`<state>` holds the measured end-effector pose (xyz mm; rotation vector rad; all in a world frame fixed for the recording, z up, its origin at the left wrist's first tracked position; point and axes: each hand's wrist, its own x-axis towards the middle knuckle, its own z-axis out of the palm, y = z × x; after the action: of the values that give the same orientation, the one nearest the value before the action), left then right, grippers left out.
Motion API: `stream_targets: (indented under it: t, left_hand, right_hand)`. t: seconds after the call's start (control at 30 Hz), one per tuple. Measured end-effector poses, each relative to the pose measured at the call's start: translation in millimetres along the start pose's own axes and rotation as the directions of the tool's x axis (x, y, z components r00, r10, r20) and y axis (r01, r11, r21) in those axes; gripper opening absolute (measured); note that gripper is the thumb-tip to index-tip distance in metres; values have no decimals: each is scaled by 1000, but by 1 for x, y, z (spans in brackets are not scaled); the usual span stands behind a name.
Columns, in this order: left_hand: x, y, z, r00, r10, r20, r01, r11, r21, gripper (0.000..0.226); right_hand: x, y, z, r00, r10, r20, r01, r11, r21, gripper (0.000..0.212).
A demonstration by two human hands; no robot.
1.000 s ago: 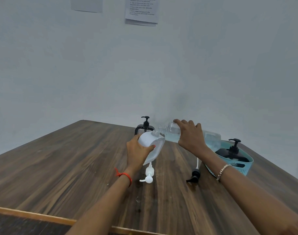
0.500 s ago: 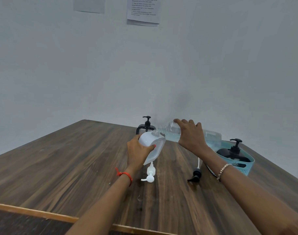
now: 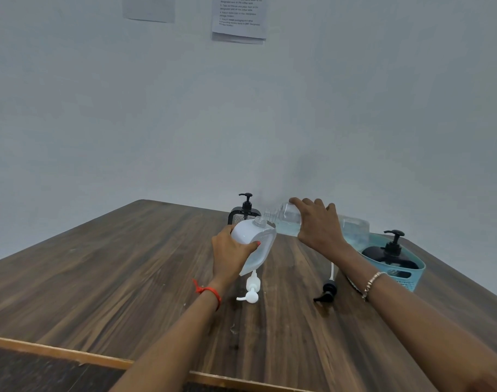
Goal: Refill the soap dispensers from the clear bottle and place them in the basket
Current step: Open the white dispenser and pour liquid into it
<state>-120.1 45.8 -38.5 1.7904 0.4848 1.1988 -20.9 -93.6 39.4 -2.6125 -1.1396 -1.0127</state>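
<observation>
1. Gripping the tilted white plastic soap dispenser (image 3: pixel 254 247), the left hand (image 3: pixel 230 254) held its open neck under the mouth of the clear plastic bottle (image 3: pixel 287 220).
2. The right hand (image 3: pixel 318 224) clasped that bottle, lying nearly level.
3. At three o'clock, the teal slotted basket (image 3: pixel 411 274) held a black pump dispenser (image 3: pixel 390 254).
4. Loose white pump head (image 3: pixel 250 290) and black pump head (image 3: pixel 326 291) lay on the dark wooden table (image 3: pixel 114 264) at six o'clock.

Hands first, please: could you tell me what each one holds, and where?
Left hand grips the white dispenser's side; right hand grips the clear bottle's middle.

Matt wood-grain table (image 3: pixel 128 273), clear plastic bottle (image 3: pixel 287 220)
</observation>
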Motion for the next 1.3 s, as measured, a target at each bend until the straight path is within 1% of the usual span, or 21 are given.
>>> stream_targets:
  t: [0.43, 0.53, 0.6, 0.67, 0.73, 0.8, 0.87, 0.93, 0.97, 1.0, 1.1, 1.23, 1.27, 1.3]
  left_hand:
    - [1, 0, -5, 999, -34, -6, 34, 999, -32, 46]
    - [2, -3, -7, 999, -50, 0, 50, 997, -57, 46]
    - [4, -5, -8, 998, -62, 11, 63, 995, -79, 46]
    - [6, -6, -10, 997, -67, 33, 70, 993, -100, 46]
    - [9, -7, -13, 995, -78, 59, 85, 988, -128, 43]
    - [13, -10, -15, 990, -107, 94, 122, 977, -177, 43]
    - [18, -11, -18, 983, -120, 141, 152, 958, -244, 48]
    - [24, -13, -20, 973, -136, 185, 186, 938, -292, 50]
    - [27, -14, -21, 970, -137, 203, 196, 930, -309, 47]
    - [29, -14, -22, 967, -135, 218, 202, 923, -327, 43]
    - [35, -18, -23, 960, -124, 250, 210, 912, -354, 38]
    - [42, -25, -23, 948, -118, 296, 232, 892, -387, 38]
    - [44, -26, -23, 945, -115, 305, 234, 890, -391, 38]
    - [45, -27, -23, 944, -110, 312, 234, 889, -394, 37]
  right_hand:
    - [-2, 0, 2, 1000, 18, 13, -19, 999, 45, 65]
    - [-1, 0, 4, 999, 50, 15, -52, 991, 123, 65]
    - [0, 0, 3, 995, 94, 39, -100, 969, 227, 68]
    - [1, 1, 1, 984, 161, 72, -176, 902, 393, 73]
    - [1, 4, 3, 966, 232, 111, -253, 783, 569, 74]
    - [0, 10, 8, 942, 293, 162, -319, 635, 704, 69]
    - [-3, 17, 15, 915, 342, 213, -364, 474, 802, 63]
    - [-6, 23, 22, 886, 375, 272, -391, 291, 873, 59]
    - [-7, 25, 28, 875, 377, 303, -403, 222, 888, 59]
    - [-7, 27, 33, 869, 373, 324, -409, 177, 895, 60]
    - [-5, 31, 52, 876, 349, 333, -397, 128, 909, 71]
    - [-1, 38, 70, 868, 358, 344, -372, 12, 928, 64]
    - [0, 39, 75, 871, 348, 347, -366, -14, 931, 67]
    - [0, 41, 79, 875, 338, 346, -362, -17, 932, 71]
